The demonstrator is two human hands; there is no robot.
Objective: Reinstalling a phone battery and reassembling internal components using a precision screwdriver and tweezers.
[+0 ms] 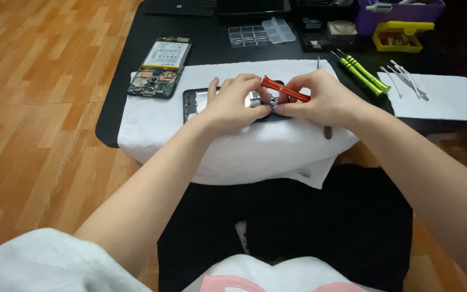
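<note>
My left hand (234, 103) rests on a dark phone frame (191, 103) that lies on a white towel (152, 124), its fingers curled over the frame's middle. My right hand (320, 100) grips a red-handled screwdriver (285, 90), which points down-left toward a shiny part between my two hands. Both hands hide most of the frame. An opened phone (160, 66) with its battery and circuit board showing lies to the left, at the towel's far corner.
Two green screwdrivers (362, 74) and metal tweezers (406, 78) lie to the right, near a white cloth (444, 97). Clear parts boxes (260, 32), a yellow case (401, 37) and a purple bin (401, 11) stand along the black table's (120, 86) far side. Wooden floor lies left.
</note>
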